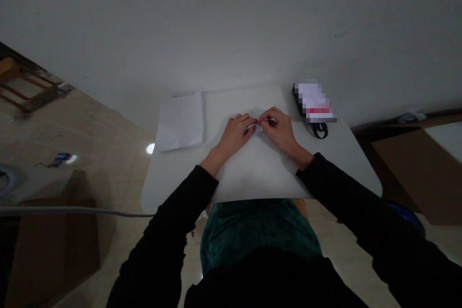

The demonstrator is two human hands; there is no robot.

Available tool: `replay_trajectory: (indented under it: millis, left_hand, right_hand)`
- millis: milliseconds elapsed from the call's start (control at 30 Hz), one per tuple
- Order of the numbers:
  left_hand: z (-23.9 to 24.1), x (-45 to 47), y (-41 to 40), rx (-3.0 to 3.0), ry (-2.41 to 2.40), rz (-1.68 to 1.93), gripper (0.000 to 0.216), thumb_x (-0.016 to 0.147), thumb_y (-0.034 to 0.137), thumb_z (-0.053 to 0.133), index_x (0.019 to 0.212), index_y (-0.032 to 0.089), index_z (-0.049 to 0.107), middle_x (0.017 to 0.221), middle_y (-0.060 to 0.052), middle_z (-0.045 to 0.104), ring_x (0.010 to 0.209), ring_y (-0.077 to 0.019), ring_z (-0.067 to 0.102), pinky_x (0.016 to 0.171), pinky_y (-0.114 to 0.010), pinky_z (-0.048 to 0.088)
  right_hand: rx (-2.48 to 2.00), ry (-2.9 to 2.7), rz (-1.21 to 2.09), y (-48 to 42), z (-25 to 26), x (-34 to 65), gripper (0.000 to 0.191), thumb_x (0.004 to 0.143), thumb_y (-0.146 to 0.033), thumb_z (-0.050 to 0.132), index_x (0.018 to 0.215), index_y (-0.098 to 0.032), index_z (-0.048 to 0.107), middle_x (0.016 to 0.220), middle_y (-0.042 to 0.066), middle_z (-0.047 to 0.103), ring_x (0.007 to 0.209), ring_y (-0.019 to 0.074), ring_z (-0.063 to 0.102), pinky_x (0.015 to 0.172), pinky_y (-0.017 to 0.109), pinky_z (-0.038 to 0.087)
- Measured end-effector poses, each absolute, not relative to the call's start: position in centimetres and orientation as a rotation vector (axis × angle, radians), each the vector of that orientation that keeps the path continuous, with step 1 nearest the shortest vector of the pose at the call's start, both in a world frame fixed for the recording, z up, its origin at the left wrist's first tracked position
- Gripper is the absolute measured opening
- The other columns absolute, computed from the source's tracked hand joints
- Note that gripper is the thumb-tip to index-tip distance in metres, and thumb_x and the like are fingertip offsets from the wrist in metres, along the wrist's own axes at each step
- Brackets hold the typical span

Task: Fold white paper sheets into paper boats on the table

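A small piece of white paper (259, 129), apparently folded, lies between my hands over the middle of the white table (258, 166). My left hand (236, 132) is palm down with its fingers bent, its fingertips and thumb gripping the paper's left side. On the other side, the thumb and fingers of my right hand (279, 131) pinch the paper close to the left fingertips. The fingers hide much of the paper, so its exact shape is unclear.
A stack of white sheets (181, 122) rests at the table's left. At the back right is a black pouch (319, 130) with a strap, under a blurred white-and-red area. Cardboard boxes (61, 245) stand left and right. A wooden stool (21, 84) is far left; a wall backs the table.
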State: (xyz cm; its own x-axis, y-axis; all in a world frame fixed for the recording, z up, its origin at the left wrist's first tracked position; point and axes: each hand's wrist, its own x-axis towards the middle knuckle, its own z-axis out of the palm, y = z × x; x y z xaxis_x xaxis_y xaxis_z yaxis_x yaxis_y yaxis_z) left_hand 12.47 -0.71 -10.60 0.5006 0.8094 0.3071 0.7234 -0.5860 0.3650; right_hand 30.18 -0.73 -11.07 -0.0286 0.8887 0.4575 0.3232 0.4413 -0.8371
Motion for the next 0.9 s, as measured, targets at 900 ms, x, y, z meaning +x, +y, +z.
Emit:
replay_trajectory:
  millis: [900]
  left_hand:
    - [-10.9, 14.6, 0.5, 1.985, 1.523, 0.960, 0.009, 0.079, 0.029, 0.079, 0.081, 0.021, 0.079, 0.068, -0.001, 0.072, 0.062, -0.0157, 0.060, 0.064, -0.030, 0.044]
  right_hand:
    - [-1.100, -1.517, 0.654, -0.7, -11.1, 29.9, 0.016, 0.072, -0.011, 0.058, 0.068, -0.022, 0.069, 0.076, 0.002, 0.062, 0.068, 0.0162, 0.055, 0.063, 0.032, 0.044]
